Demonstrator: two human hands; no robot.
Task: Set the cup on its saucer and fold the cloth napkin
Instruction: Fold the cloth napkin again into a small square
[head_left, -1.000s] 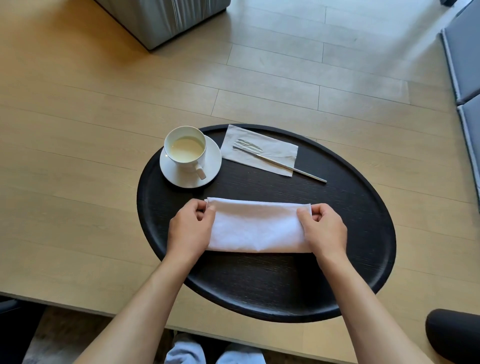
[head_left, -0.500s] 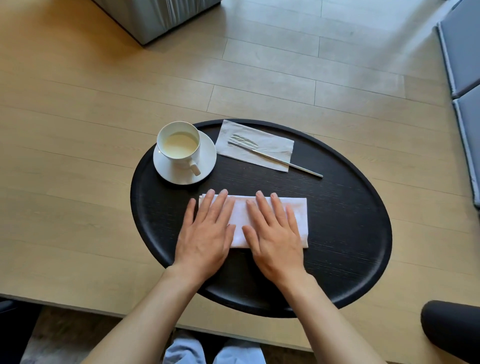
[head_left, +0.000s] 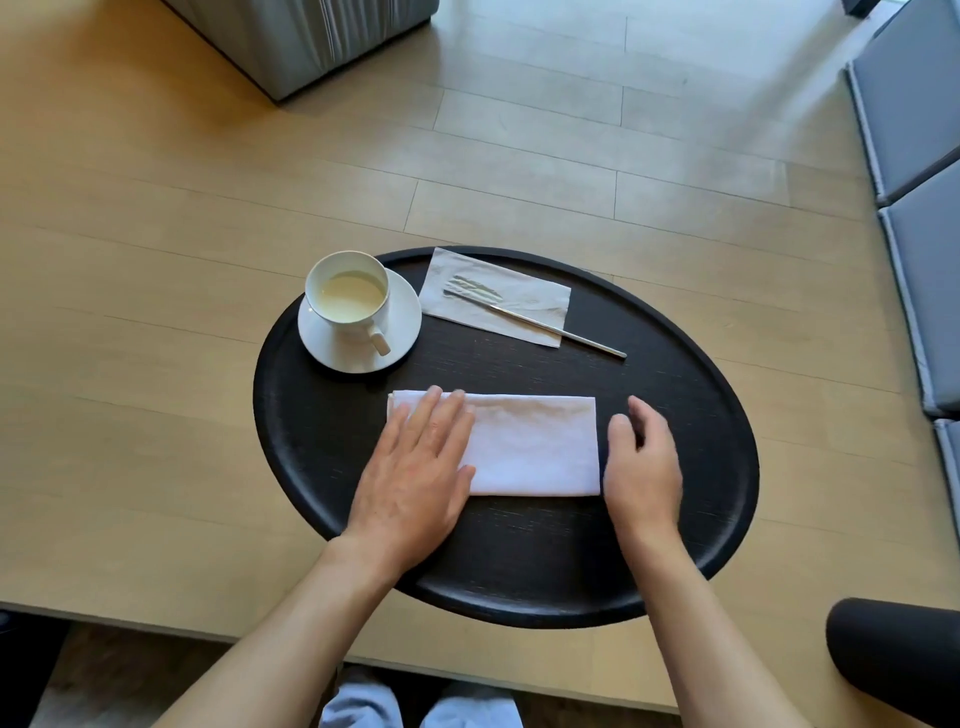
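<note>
Napkin (head_left: 535, 447) lay folded into a flat rectangle on the tray (head_left: 675, 415), near its middle. Left hand (head_left: 415, 467) pressed flat on the napkin's left end, fingers spread. Right hand (head_left: 641, 457) sat just beside the napkin's right edge, fingers loosely curled, gripping nothing. Cup (head_left: 347, 296) stood on its saucer (head_left: 400, 327) beyond the napkin's left end. Fork (head_left: 535, 319) lay on a paper napkin (head_left: 540, 296) beyond its right half. Tray sat on the table (head_left: 130, 364).

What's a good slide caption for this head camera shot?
Left hand flat on the folded cloth napkin, right hand at its edge; cup on its saucer, black tray.
</note>
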